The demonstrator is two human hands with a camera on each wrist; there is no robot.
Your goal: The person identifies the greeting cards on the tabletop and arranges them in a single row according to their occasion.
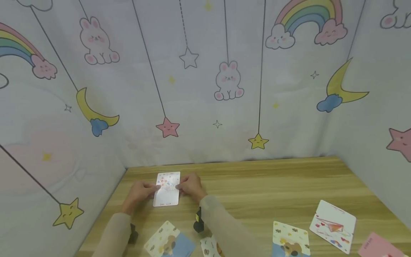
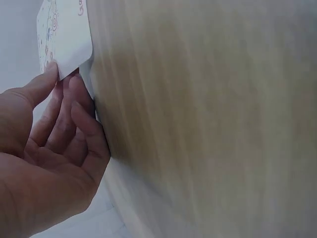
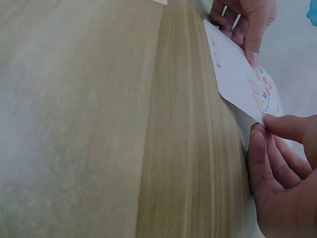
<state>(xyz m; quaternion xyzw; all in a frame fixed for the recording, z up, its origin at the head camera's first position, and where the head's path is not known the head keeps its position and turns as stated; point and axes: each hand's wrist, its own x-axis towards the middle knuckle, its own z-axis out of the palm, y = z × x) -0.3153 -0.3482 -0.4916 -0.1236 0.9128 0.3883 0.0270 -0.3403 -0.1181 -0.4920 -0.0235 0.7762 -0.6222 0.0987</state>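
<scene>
A white card (image 1: 166,198) with small coloured drawings is held between both hands near the far left of the wooden table. My left hand (image 1: 140,195) pinches its left edge, thumb on the printed face and fingers behind. On the opposite edge my right hand (image 1: 192,186) pinches the card the same way. In the left wrist view, the thumb of the left hand (image 2: 54,144) lies on the card (image 2: 72,37) near a rounded corner. The right wrist view has the card (image 3: 233,74) tilted above the table, the right hand (image 3: 287,168) at its near edge.
Closer on the wooden table (image 1: 250,189) lie a cream-and-blue card (image 1: 170,241) and a partly hidden card (image 1: 210,246). To the right are another cream-and-blue card (image 1: 290,239), a white card with a paper plane (image 1: 333,226) and a pink card (image 1: 379,246). Patterned cloth (image 1: 199,107) surrounds the table.
</scene>
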